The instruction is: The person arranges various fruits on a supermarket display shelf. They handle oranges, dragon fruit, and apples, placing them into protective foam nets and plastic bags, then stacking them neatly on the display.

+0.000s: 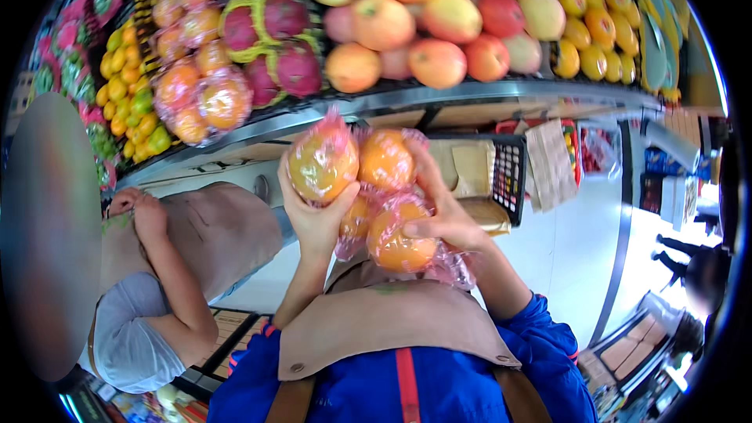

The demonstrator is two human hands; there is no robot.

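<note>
In front of my apron [388,311], my left hand [315,223] is wrapped around a yellow-orange citrus fruit [322,167] in clear film with pink print. Beside it, my right hand [449,220] grips a film-wrapped pack of oranges [402,241], its thumb on the lower fruit and its fingers along the far side. Another orange [386,161] of this cluster shows at the top, and one more is partly hidden between my hands. Loose pink-printed film hangs below my right palm. I cannot tell whether the left fruit is joined to the pack.
Beyond my hands runs a display shelf with a metal edge [482,94], holding apples [437,63], dragon fruit [298,69], wrapped oranges [223,103] and kumquats [126,76]. Below it stands a black plastic crate [508,179] with cardboard. At left, close by, stands a person in an apron [217,235].
</note>
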